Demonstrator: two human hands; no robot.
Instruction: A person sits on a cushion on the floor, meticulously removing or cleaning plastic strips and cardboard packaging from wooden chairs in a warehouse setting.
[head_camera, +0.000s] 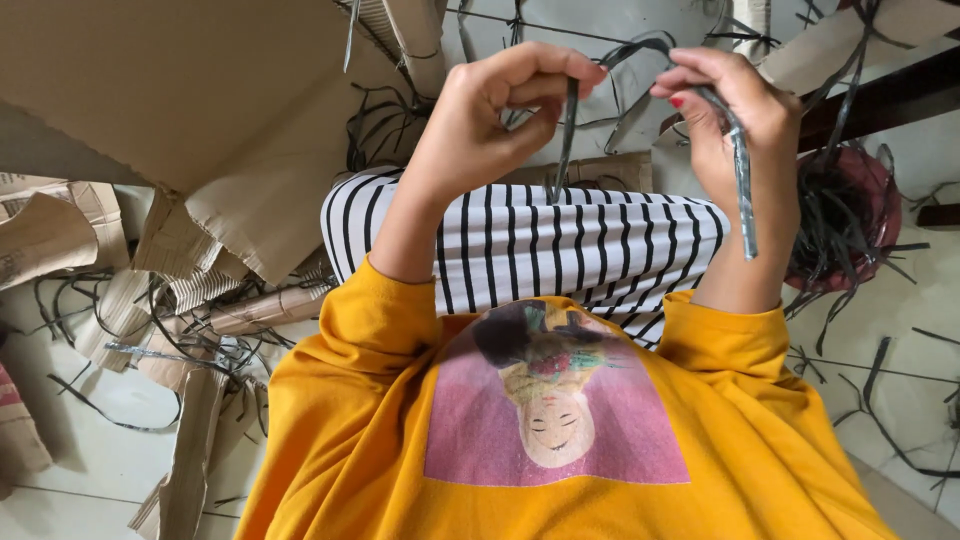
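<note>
Strap ends hang from both my hands in the head view: one dark plastic strap (640, 50) arches between them above my striped lap (560, 245). Left hand (490, 120) pinches one end, its tail dropping straight down; right hand (735, 120) grips the other, its longer tail running downward past my wrist. Both hands hold equally near. One red basket (880, 180) of straps sits right.

Soft, even daylight fills the view, bright on the pale floor (900, 330) (no harsh glare). Shadows are faint and diffuse. Focus is sharp centrally; the wide lens bends edges slightly.
</note>
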